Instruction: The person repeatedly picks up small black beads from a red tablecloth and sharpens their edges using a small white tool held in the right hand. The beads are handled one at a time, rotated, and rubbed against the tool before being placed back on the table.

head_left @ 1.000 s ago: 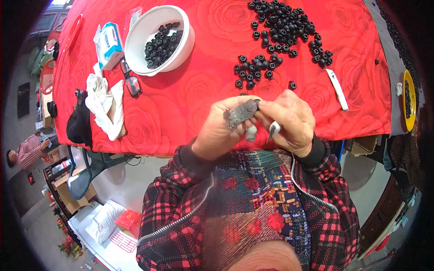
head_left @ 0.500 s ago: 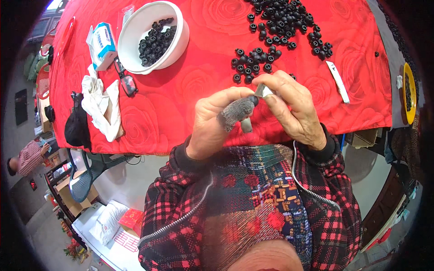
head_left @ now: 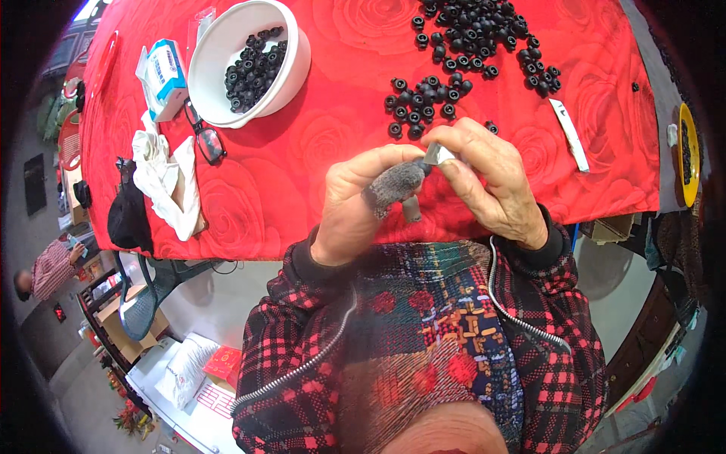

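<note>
In front of my chest, both hands meet above the table's near edge. My left hand (head_left: 348, 204) pinches a small round black part (head_left: 427, 166) at its fingertips. A dark grey fuzzy cover (head_left: 396, 187) wraps one of its fingers, and a lighter grey piece (head_left: 411, 209) shows below that. My right hand (head_left: 495, 181) grips a small thin metal blade (head_left: 435, 153) between thumb and forefinger, held right against the black part. Just beyond my hands lies a small group of similar black parts (head_left: 423, 102), with a larger pile (head_left: 476, 38) behind it.
A white bowl (head_left: 297, 64) holding black parts stands at the back left. Near it are a blue-and-white box (head_left: 166, 76), glasses (head_left: 211, 144), white cloth (head_left: 181, 200) and black cloth (head_left: 128, 212). A white strip (head_left: 569, 136) and yellow plate (head_left: 689, 121) lie right.
The blade has tilted slightly and now covers more of the black part. Both hands stay in nearly the same place; the view has shifted slightly.
</note>
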A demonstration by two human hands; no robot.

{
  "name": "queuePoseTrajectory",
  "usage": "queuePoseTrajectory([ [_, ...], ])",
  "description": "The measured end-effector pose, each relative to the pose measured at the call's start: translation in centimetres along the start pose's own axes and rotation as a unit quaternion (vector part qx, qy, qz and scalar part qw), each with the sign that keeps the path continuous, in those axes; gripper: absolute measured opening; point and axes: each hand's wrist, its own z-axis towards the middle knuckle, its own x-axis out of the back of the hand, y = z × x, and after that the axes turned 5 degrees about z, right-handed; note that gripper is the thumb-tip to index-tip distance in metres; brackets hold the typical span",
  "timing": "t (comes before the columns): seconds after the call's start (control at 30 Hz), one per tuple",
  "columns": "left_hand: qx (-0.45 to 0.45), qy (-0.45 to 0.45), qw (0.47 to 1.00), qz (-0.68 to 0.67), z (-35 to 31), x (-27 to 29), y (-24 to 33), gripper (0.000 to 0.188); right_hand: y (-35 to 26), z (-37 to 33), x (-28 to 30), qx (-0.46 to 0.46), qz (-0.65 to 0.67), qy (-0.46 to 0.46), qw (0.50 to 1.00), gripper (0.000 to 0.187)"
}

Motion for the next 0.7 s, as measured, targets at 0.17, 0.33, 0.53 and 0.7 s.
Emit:
queuePoseTrajectory([
  [0.17,-0.001,-0.007,1.000,0.003,0.2,0.2,-0.3,0.023,0.5,-0.1,0.0,0.000,0.010,-0.004,1.000,0.020],
  [0.33,0.003,-0.003,1.000,-0.023,0.3,0.1,-0.3,0.024,0.7,0.0,0.1,0.001,0.011,-0.006,1.000,0.020],
  [0.53,-0.012,0.086,0.995,0.047,0.6,1.3,-0.6,0.025,0.3,-0.5,0.6,-0.013,0.034,-0.041,0.999,0.021],
  [0.7,-0.160,0.263,0.909,0.280,-0.1,3.1,3.7,0.017,0.9,-1.9,1.4,-0.047,0.094,-0.077,0.991,0.021],
])
